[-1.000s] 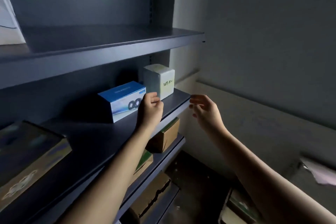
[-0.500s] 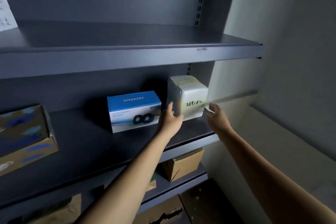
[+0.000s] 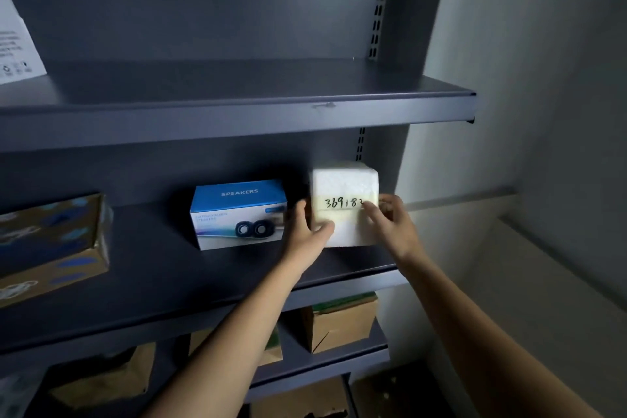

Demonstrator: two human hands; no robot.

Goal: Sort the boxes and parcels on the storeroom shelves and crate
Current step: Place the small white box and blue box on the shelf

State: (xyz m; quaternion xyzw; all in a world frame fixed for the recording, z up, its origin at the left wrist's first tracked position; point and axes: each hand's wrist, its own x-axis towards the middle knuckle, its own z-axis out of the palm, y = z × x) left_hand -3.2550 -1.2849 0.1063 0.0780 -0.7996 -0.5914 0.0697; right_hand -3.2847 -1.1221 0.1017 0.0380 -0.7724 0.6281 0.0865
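We clasp the white foam box (image 3: pixel 344 181), hand-marked 369182 on a yellow band, between both hands at the right end of the dark middle shelf (image 3: pixel 152 268). Our left hand (image 3: pixel 307 236) wraps its left edge with the thumb across the front, and our right hand (image 3: pixel 390 226) curls over its right edge. The box stands just beside a blue speakers box (image 3: pixel 237 214), above a brown cardboard box (image 3: pixel 339 326) one shelf down.

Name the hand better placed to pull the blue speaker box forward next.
Left, probably. The left hand holds the white box by its left side, just beside the speaker box. The right hand holds its right side, so the white box stands between it and the speaker box.
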